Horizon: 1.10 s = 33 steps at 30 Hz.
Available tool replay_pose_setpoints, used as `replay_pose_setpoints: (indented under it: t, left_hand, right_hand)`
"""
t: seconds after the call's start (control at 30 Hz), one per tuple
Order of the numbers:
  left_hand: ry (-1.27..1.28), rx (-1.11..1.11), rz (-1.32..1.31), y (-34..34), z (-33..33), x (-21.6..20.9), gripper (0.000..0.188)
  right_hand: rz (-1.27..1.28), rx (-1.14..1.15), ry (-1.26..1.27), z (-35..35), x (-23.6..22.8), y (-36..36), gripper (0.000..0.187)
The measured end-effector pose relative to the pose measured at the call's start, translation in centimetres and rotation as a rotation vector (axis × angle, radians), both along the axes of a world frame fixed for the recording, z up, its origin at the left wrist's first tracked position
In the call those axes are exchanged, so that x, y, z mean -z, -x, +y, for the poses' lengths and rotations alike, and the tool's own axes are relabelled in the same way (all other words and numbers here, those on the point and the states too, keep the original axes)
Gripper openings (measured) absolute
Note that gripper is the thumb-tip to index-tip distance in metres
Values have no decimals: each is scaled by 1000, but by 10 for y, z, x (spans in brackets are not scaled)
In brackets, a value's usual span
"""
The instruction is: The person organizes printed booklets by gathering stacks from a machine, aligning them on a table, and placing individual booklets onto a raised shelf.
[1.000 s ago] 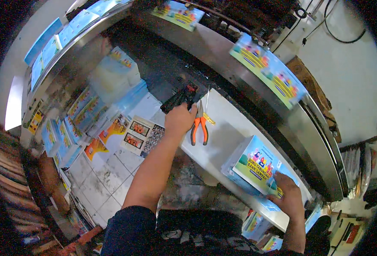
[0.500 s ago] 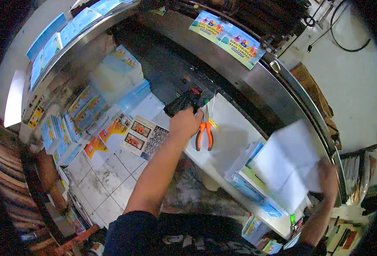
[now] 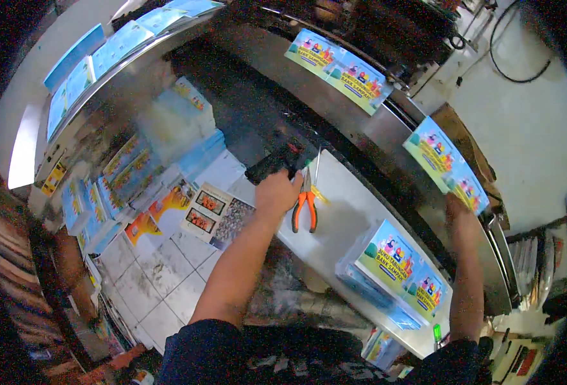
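Note:
My right hand (image 3: 461, 208) pinches the near edge of a printed cover sheet (image 3: 442, 157), blue and yellow with cartoon figures. The sheet lies along the metal ledge at the right. My left hand (image 3: 277, 192) is closed at the left end of a white board (image 3: 341, 192), against a dark object with a bit of red (image 3: 275, 162); what its fingers grip is hidden. Beside that hand lie orange-handled pliers (image 3: 306, 208) and a thin tool with a yellow handle (image 3: 320, 183). A stack of matching cover sheets (image 3: 402, 273) sits on the board's right part.
Another cover sheet (image 3: 338, 70) rests on the far metal ledge (image 3: 386, 138). At left are stacks of booklets (image 3: 129, 160) and loose prints (image 3: 206, 215) above a tiled floor (image 3: 161, 282). Blue sheets (image 3: 116, 45) line the upper left shelf. A black cable (image 3: 521, 80) hangs at the upper right.
My right hand has moved up and away from the stack, bringing a sheet onto the right ledge. The stack's printed top now shows. My left hand stays almost in place.

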<state>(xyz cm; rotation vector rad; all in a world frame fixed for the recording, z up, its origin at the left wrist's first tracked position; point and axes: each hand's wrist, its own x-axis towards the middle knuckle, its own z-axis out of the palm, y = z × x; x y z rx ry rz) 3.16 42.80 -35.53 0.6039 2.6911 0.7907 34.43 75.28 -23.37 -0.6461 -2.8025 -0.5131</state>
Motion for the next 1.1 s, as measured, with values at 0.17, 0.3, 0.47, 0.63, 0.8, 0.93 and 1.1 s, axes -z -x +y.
replay_pose_setpoints:
  t: [0.17,0.3,0.47,0.63,0.8,0.93,1.1]
  left_hand:
    - [24,-51,65,-2,-11,-4,49]
    - [4,-34,80,-5,-2,-4,50]
    - [21,-23,56,-7,-2,-10,51]
    - [22,-28,59,-4,-5,-5,51]
    - [2,11,13,-2,-6,-4,55]
    - [28,-8,-40,-1,-7,-6,56]
    - [19,-3,-72,0,-4,-8,55]
  right_hand:
    - [-194,132,556,-127,-52,-25,49]
    - [-289,-48,431,-182,-47,-65,67]
    - [-232,68,693,-165,-20,-81,77]
    - [-198,53,672,-165,-21,-74,76]
    - [-227,-89,623,-164,-20,-80,55]
    - [-255,5,643,-157,-29,-86,32]
    - [-49,314,243,-77,-82,-78,33]
